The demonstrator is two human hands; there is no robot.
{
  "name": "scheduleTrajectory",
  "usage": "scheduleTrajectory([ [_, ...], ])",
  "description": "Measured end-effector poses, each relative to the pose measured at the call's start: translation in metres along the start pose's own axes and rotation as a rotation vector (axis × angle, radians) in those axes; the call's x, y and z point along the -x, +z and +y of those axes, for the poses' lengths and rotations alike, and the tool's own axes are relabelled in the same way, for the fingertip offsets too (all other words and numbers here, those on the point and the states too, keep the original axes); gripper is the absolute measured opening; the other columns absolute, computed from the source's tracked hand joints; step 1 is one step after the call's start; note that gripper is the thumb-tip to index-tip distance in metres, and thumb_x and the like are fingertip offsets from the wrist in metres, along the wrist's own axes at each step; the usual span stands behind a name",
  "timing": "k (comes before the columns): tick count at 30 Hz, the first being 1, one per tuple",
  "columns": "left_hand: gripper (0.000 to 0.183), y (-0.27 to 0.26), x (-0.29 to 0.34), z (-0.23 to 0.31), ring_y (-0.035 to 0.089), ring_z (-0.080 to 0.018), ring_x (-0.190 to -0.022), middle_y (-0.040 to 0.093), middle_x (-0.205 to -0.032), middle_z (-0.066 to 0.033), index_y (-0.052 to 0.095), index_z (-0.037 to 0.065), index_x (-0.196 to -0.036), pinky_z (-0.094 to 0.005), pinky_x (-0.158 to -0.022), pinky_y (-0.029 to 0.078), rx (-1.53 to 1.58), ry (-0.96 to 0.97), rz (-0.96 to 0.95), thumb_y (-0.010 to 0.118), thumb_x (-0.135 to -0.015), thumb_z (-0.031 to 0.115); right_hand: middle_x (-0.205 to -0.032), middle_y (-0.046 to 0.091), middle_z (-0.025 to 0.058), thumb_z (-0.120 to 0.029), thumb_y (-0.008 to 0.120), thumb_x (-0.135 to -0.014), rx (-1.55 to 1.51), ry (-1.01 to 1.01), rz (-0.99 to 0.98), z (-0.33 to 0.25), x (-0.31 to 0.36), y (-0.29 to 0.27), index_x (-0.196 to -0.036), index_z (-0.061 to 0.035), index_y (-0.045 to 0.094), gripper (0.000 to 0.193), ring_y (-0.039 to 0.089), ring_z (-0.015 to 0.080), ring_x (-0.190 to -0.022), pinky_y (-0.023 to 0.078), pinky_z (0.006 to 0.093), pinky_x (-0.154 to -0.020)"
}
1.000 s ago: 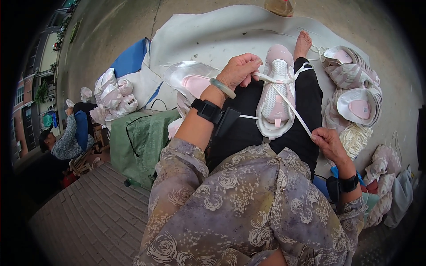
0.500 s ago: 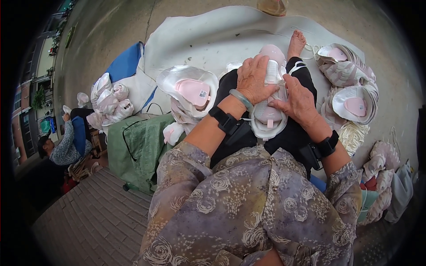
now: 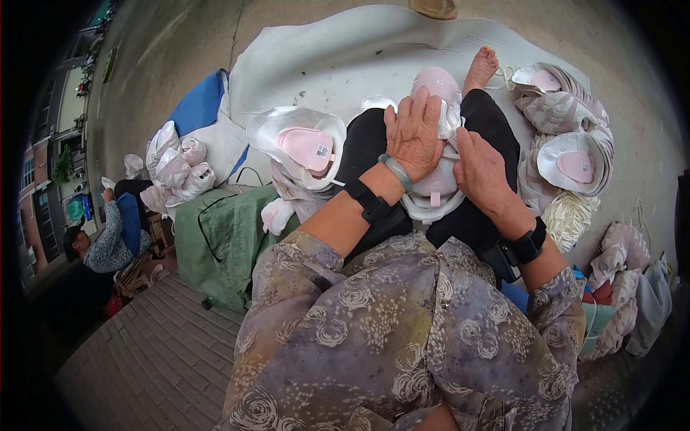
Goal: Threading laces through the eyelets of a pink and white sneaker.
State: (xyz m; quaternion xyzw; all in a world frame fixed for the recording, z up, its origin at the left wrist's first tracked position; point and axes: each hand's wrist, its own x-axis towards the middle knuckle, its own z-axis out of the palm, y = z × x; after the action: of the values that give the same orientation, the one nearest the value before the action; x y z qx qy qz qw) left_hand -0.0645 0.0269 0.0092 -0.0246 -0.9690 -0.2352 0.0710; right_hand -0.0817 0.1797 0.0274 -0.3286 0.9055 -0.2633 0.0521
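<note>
A pink and white shoe upper (image 3: 436, 83) lies lengthwise on my lap, toe end away from me and heel end near. My left hand (image 3: 415, 135) rests flat over its middle, fingers stretched out and pointing away from me. Along its right side is my right hand (image 3: 483, 171), fingers extended together, its edge by the upper. The hands hide most of the tongue and lacing area. To the left, a stack of nested uppers (image 3: 260, 134) with white linings and pink insides stands beside my knee. More stacked uppers (image 3: 550, 159) are on the right.
A white sheet (image 3: 323, 54) covers the ground ahead. At left are a green sack (image 3: 215, 248), a heap of bundled uppers (image 3: 176, 164) and another person (image 3: 111, 233) sitting. White laces (image 3: 570, 219) lie at right, near bundles in a teal container (image 3: 596, 327).
My left hand has slid to the right and flattened over the middle of the upper. My right thumb has drawn back from the opening, and the fingers now run alongside.
</note>
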Motion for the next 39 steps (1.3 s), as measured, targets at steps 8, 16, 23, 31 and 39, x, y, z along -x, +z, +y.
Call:
scheduleTrajectory([
  [8,0.033,0.001,0.004,0.0,0.044,-0.0291,-0.102,0.047,-0.112,-0.0119,0.052,0.006,-0.087,-0.0444,-0.083,0.032,-0.173,0.322,0.18,0.066,-0.059,0.017,-0.081,0.05,0.0131,0.0,0.051,-0.066,-0.098,0.008,-0.058,0.015,-0.004,0.009,-0.089,-0.0033,0.048,0.023,0.053,0.03,-0.081,0.045,0.0378,-0.07],
  [16,0.01,0.001,-0.002,0.008,0.046,-0.0217,-0.078,0.048,-0.081,-0.0042,0.058,0.01,-0.069,-0.0369,-0.069,0.033,-0.256,0.449,0.056,0.054,-0.065,0.018,-0.083,0.052,0.0117,0.001,0.048,-0.067,-0.186,0.097,-0.023,0.016,0.0,0.015,-0.092,-0.0046,0.053,0.026,0.053,0.0301,-0.083,0.044,0.0374,-0.072],
  [23,0.012,0.004,-0.004,0.013,0.046,-0.0225,-0.078,0.049,-0.084,-0.0054,0.059,0.008,-0.07,-0.0367,-0.069,0.034,-0.266,0.494,0.054,0.053,-0.067,0.017,-0.085,0.055,0.0125,-0.002,0.049,-0.068,-0.227,0.093,0.117,0.019,0.006,0.023,-0.102,-0.0043,0.051,0.034,0.054,0.0315,-0.083,0.044,0.0381,-0.073],
  [31,0.011,-0.068,0.055,-0.015,0.05,-0.0266,-0.082,0.054,-0.093,-0.0106,0.05,0.003,-0.063,-0.0374,-0.072,0.035,-0.108,0.191,0.132,0.06,-0.062,0.007,-0.093,0.057,0.0146,-0.012,0.055,-0.066,-0.485,0.413,-0.058,0.021,0.005,0.01,-0.122,-0.0032,0.036,0.06,0.057,0.0322,-0.084,0.044,0.0378,-0.075],
  [39,0.017,-0.17,0.261,-0.193,0.051,-0.0346,-0.062,0.052,-0.069,-0.018,0.045,0.0,-0.064,-0.0426,-0.056,0.041,-0.5,-0.711,0.173,0.054,-0.073,0.011,-0.09,0.056,0.0132,-0.017,0.059,-0.065,-0.417,0.388,-0.073,0.015,0.0,0.01,-0.124,-0.0025,0.035,0.066,0.054,0.0253,-0.076,0.044,0.033,-0.074],
])
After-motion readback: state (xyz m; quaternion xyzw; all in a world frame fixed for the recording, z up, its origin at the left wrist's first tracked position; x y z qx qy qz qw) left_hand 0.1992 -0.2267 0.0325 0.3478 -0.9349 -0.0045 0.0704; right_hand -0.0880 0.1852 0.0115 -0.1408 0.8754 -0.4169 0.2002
